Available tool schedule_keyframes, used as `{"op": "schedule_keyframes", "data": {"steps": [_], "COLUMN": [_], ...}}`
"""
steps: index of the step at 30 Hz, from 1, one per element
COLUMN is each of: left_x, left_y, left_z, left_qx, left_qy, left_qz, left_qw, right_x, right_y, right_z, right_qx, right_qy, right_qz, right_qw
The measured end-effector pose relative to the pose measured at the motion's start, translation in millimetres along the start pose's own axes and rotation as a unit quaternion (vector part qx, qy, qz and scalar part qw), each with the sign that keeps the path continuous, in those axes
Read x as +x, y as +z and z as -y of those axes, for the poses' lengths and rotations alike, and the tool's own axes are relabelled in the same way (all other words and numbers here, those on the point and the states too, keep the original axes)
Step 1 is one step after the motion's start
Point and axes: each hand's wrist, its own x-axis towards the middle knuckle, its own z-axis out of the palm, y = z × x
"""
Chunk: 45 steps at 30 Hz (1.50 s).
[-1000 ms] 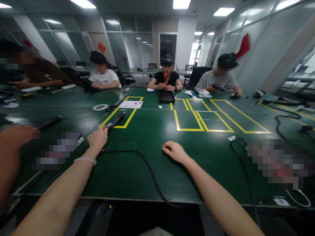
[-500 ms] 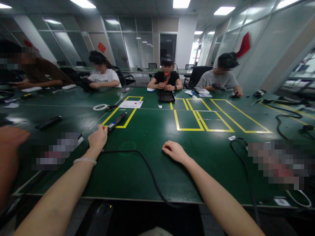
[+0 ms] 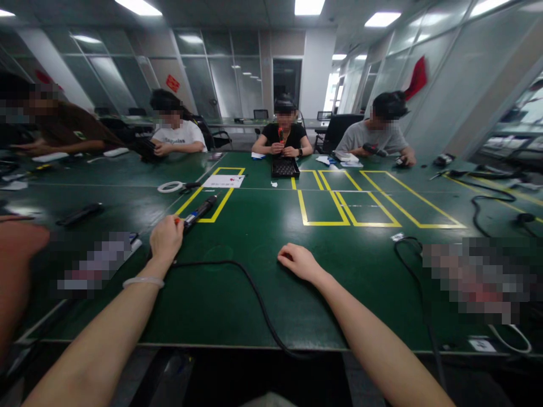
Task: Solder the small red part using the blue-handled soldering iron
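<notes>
My left hand (image 3: 166, 236) is closed around the rear part of a dark electric screwdriver (image 3: 199, 212). The tool lies low over the green table, its front pointing away and to the right, across a yellow taped rectangle (image 3: 220, 213). An orange bit shows by my fingertips. From near that wrist a black cable (image 3: 250, 277) curves right and down over the table edge. My right hand (image 3: 298, 261) rests on the table with its fingers curled in, and nothing shows in it. A white bracelet (image 3: 143, 281) circles my left wrist.
A printed sheet (image 3: 224, 181) and a white cable coil (image 3: 170, 186) lie ahead. A black tray (image 3: 285, 167) stands before a person opposite, who holds a red-orange tool (image 3: 280, 137). Another person's arm (image 3: 19, 260) reaches in at left, near a black tool (image 3: 80, 213). Cables run at right.
The view has shifted slightly, so the scene sits a little farther left. Both my hands keep their places on the table and their holds look the same.
</notes>
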Motion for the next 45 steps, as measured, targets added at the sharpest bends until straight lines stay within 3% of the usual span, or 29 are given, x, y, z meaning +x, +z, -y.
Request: {"op": "schedule_keyframes", "data": {"steps": [3, 5, 8, 12, 15, 18, 21, 26, 32, 35, 38, 41, 45], "left_x": [-7.6, -19.5, -44.8, -77.9, -96.1, -107.3, -112.9, -119.1, -112.4, -98.9, -90.1, -94.6, -116.2], "left_y": [-6.3, -11.5, -20.6, -31.0, -32.7, -30.1, -28.0, -29.8, -37.5, -37.5, -35.3, -37.0, -48.3], "left_z": [-22.3, -51.1, -107.3, -168.8, -186.1, -185.8, -181.4, -182.6, -178.9, -164.1, -144.4, -127.2, -109.8], "left_qx": [-0.096, -0.211, -0.391, -0.523, -0.535, -0.503, -0.458, -0.378, -0.335, -0.232, -0.127, -0.123, -0.169], "left_qy": [0.022, 0.061, 0.160, 0.202, 0.236, 0.260, 0.307, 0.365, 0.386, 0.325, 0.232, 0.215, 0.235], "left_qz": [-0.041, 0.007, 0.149, 0.303, 0.351, 0.368, 0.353, 0.265, 0.201, 0.181, 0.217, 0.272, 0.303], "left_qw": [0.994, 0.976, 0.894, 0.771, 0.732, 0.737, 0.756, 0.809, 0.836, 0.899, 0.940, 0.930, 0.908], "right_x": [-0.5, -0.7, -0.6, 2.0, 6.5, 10.8, 12.1, 8.8, 6.2, 7.2, 7.9, 7.3, 5.1], "right_y": [-0.9, -0.6, 0.2, 2.8, 7.6, 13.0, 15.8, 13.5, 11.8, 14.0, 15.4, 13.9, 8.9], "right_z": [0.7, 0.3, -1.6, -6.8, -12.0, -14.8, -13.6, -10.1, -10.7, -13.0, -14.6, -13.0, -7.0], "right_qx": [0.001, 0.004, 0.026, 0.153, 0.303, 0.409, 0.454, 0.462, 0.466, 0.465, 0.460, 0.445, 0.421], "right_qy": [-0.002, -0.006, -0.006, 0.010, 0.045, 0.067, 0.077, 0.078, 0.045, 0.048, 0.055, 0.063, 0.068], "right_qz": [-0.002, -0.005, -0.018, -0.032, -0.039, -0.037, -0.020, 0.010, 0.021, 0.010, 0.009, 0.018, 0.032], "right_qw": [1.000, 1.000, 0.999, 0.988, 0.951, 0.909, 0.888, 0.883, 0.883, 0.884, 0.886, 0.893, 0.904]}}
